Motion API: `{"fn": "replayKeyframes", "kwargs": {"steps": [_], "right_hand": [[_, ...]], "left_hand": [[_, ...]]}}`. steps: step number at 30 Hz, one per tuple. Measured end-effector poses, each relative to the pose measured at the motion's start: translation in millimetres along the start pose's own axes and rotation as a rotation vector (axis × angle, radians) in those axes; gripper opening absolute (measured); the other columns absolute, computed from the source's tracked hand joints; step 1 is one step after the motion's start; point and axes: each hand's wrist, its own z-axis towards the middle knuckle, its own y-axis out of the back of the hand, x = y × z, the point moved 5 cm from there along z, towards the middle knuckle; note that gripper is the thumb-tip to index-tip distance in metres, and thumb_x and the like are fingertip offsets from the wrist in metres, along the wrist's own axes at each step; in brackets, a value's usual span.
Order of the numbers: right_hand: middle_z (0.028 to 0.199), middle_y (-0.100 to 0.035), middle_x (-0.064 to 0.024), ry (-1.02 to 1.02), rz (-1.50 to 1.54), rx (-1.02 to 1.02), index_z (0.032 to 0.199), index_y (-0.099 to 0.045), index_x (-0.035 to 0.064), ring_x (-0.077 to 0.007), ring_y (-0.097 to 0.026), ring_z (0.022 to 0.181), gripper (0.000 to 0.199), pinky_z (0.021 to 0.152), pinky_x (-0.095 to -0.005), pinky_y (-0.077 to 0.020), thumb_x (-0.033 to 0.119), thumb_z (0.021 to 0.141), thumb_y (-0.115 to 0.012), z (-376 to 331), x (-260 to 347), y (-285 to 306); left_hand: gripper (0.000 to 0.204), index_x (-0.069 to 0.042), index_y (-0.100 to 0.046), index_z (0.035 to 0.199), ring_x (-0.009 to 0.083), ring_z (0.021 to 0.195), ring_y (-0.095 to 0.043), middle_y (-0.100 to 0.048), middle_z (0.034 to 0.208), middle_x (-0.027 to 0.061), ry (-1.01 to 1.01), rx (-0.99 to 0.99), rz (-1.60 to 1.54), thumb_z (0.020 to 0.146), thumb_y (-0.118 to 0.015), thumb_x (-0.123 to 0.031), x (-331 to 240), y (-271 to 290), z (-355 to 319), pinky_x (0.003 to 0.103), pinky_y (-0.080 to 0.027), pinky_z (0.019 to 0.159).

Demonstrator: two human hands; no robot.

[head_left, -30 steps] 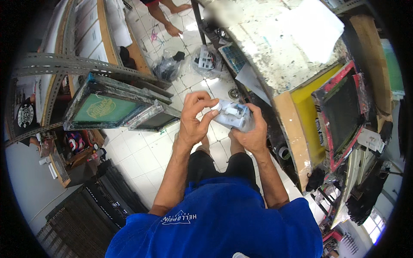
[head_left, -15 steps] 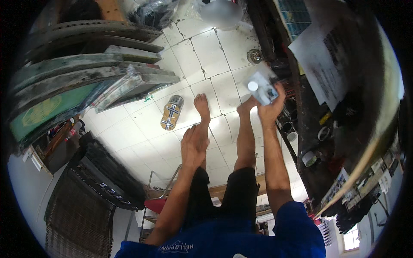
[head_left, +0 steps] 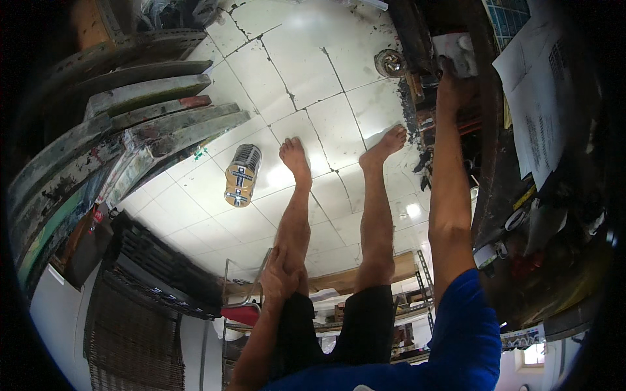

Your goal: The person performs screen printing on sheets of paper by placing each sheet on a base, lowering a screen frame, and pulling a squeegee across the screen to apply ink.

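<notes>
My right hand (head_left: 454, 91) reaches far to the right, into the dark shelving under the worktable. Its fingers are around a whitish plastic container (head_left: 458, 53) with a white cap, partly hidden by the hand and in shadow. My left hand (head_left: 279, 274) lies on my left leg near the knee, holding nothing, its fingers stretched along the leg. On the floor left of my left foot lies a pair of cans (head_left: 241, 176) with tan ends and dark-and-white printed sides.
Several paint-stained frames (head_left: 143, 124) lean in a row at the left. A dark worktable (head_left: 486, 163) with white papers (head_left: 535, 98) runs along the right. On the tiled floor (head_left: 313, 72) sits a round glass-like dish (head_left: 389, 63). A red-seated stool (head_left: 240, 315) stands behind my left arm.
My right hand has carried the container forward and right, from over the floor into the shelving. My left hand has drawn back onto the left knee. My view has shifted right.
</notes>
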Motion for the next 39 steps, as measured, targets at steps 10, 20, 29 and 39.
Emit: {"fn": "replayKeyframes", "kwargs": {"steps": [10,20,29,39], "right_hand": [[0.137,-0.061,-0.0214,-0.513,-0.22,0.013,0.138,-0.054,-0.0017,-0.0357,-0.058,0.127,0.096,0.107,-0.0455,-0.0465,0.038,0.059,-0.094,12,-58,-32],[0.136,-0.063,-0.0182,-0.43,-0.012,0.297,0.141,-0.056,0.0054,-0.0335,-0.06,0.126,0.076,0.11,-0.0417,-0.0411,0.045,0.08,-0.079,12,-40,-19],[0.16,-0.029,-0.0316,-0.378,-0.078,0.362,0.145,-0.043,-0.0074,-0.0472,-0.011,0.154,0.091,0.126,-0.0527,-0.0125,0.024,0.072,-0.088,-227,42,94],[0.12,-0.07,-0.0195,-0.303,0.304,0.496,0.131,-0.064,0.0077,-0.0365,-0.068,0.109,0.049,0.095,-0.0429,-0.055,0.013,0.084,-0.077,-164,281,487]], "left_hand": [[0.079,-0.008,-0.056,0.145,0.045,0.138,-0.047,-0.047,0.152,0.0254,0.068,0.016,-0.002,0.071,-0.082,-0.019,-6,-4,1,0.047,-0.044,0.112],[0.068,-0.011,-0.062,0.138,0.0372,0.136,-0.052,-0.051,0.151,0.0185,0.076,-0.027,0.057,0.075,-0.082,-0.027,-15,7,5,0.044,-0.047,0.11],[0.043,-0.005,-0.074,0.115,0.0362,0.103,-0.07,-0.072,0.113,0.0203,-0.24,-0.129,0.07,0.081,-0.079,-0.031,-78,49,-40,0.044,-0.056,0.088],[0.032,0.003,-0.07,0.12,0.0174,0.089,-0.066,-0.075,0.105,0.0108,-1.212,-0.243,-0.108,0.089,-0.073,-0.005,-389,150,-167,0.031,-0.052,0.078]]}}
